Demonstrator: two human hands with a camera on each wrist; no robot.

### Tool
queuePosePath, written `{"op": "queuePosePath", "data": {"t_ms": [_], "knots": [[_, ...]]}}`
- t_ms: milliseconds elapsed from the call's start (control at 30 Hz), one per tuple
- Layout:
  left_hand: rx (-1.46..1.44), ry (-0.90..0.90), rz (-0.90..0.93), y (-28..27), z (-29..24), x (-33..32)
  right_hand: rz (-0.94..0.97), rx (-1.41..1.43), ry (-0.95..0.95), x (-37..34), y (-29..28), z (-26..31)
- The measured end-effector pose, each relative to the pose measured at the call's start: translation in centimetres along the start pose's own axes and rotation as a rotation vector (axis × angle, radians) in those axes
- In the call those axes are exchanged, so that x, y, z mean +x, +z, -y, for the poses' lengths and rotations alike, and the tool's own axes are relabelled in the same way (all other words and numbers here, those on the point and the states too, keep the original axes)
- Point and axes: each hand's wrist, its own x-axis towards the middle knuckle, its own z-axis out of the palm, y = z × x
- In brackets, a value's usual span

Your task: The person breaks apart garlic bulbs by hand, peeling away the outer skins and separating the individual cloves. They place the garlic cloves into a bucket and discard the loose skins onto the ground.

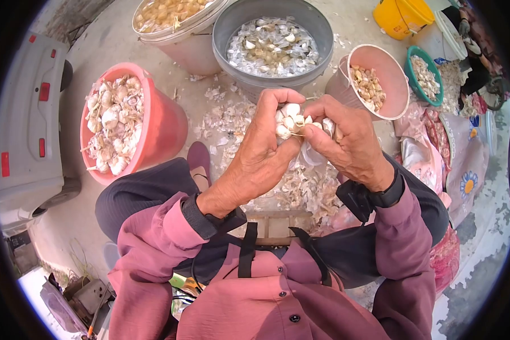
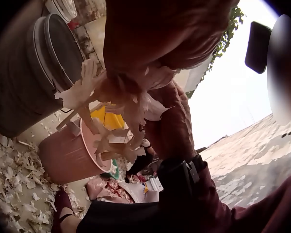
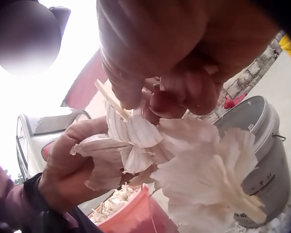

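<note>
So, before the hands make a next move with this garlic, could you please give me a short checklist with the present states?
1. Left hand holds the garlic: ok.
2. Right hand is on the garlic too: ok.
3. Garlic free of papery skin: not ok, pieces hang from it.
4. All cloves undamaged: cannot tell, the hands cover some.
5. Pale pink bucket has room: ok, bare wall shows above its contents.
6. Floor free of peelings: not ok, many are scattered.

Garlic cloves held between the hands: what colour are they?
Garlic cloves: creamy white, clearest in the head view.
</note>
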Motion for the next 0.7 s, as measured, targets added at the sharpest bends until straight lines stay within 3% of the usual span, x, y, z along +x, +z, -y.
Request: {"op": "queuePosePath", "data": {"t_ms": [67, 100, 167, 200, 267, 300, 367, 467, 533, 600, 667, 700], "knots": [[-0.025, 0.005, 0.007, 0.1, 0.0, 0.0, 0.01, 0.103, 0.196, -0.2, 0.2, 0.1], [-0.049, 0.006, 0.012, 0.1, 0.1, 0.0, 0.013, 0.104, 0.192, -0.1, 0.2, 0.3], [-0.007, 0.049, 0.007, 0.0, 0.0, -0.1, -0.004, 0.559, 0.623, 0.1, 0.1, 0.6], [0.032, 0.094, 0.005, 0.0, 0.1, -0.1, -0.007, 0.558, 0.625, -0.1, -0.1, 0.3], [0.135, 0.137, 0.012, 0.0, 0.2, 0.0, 0.065, 1.031, 0.707, -0.4, -0.6, -0.5], [0.243, 0.179, 0.015, 0.0, 0.3, 0.0, 0.068, 1.03, 0.707, -0.4, -0.3, -0.3], [0.268, 0.186, 0.009, -0.2, 0.6, -0.1, 0.047, 0.557, 0.519, -0.2, 0.9, 0.5], [0.365, 0.259, 0.005, -0.2, 1.1, 0.2, 0.045, 0.648, 0.652, 0.0, 0.9, 1.0], [0.435, 0.332, -0.011, -0.2, 1.2, 0.3, 0.044, 0.616, 0.627, -0.4, 1.6, 0.4], [0.393, 0.242, 0.011, -0.4, 1.1, 0.1, 0.039, 0.575, 0.592, -0.5, 1.8, 0.2], [0.375, 0.216, 0.022, -0.5, 1.1, -0.1, 0.091, 0.73, 0.723, -0.2, 1.4, 0.5], [0.352, 0.177, 0.043, -0.5, 0.9, 0.0, 0.082, 0.723, 0.684, -0.3, 1.7, 0.3]]}}
